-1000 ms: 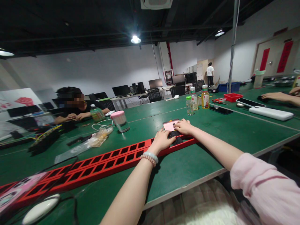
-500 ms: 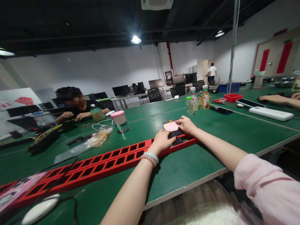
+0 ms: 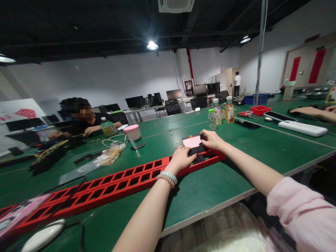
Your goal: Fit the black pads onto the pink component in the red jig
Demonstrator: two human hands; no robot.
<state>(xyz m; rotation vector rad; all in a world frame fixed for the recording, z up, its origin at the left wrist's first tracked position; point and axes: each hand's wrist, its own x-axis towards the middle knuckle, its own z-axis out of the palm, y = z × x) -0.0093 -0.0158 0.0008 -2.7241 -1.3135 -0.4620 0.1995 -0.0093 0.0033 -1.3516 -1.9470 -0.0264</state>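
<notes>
On the red slotted frame (image 3: 131,176), near its right end, sits a dark device with a pale pink panel (image 3: 192,141). Black pieces (image 3: 200,154) show in the frame openings just below it. My left hand (image 3: 181,156) lies at the device's left side, its thumb spread apart over the black pieces. My right hand (image 3: 212,140) has its fingers bent round the device's right edge; a small dark part shows at the fingertips, and its kind cannot be made out. The undersides of both hands are hidden.
A pink-lidded cup (image 3: 134,135), a plastic bag (image 3: 105,159) and drink bottles (image 3: 229,110) stand beyond the frame. A white mouse (image 3: 43,235) lies front left. Phones, a white power bank (image 3: 301,128) and a red tray (image 3: 260,110) are at right. Another person sits opposite.
My right fingers have drawn slightly right, and more of the pink panel's right side shows. My left hand has barely moved. The person opposite has shifted an arm left.
</notes>
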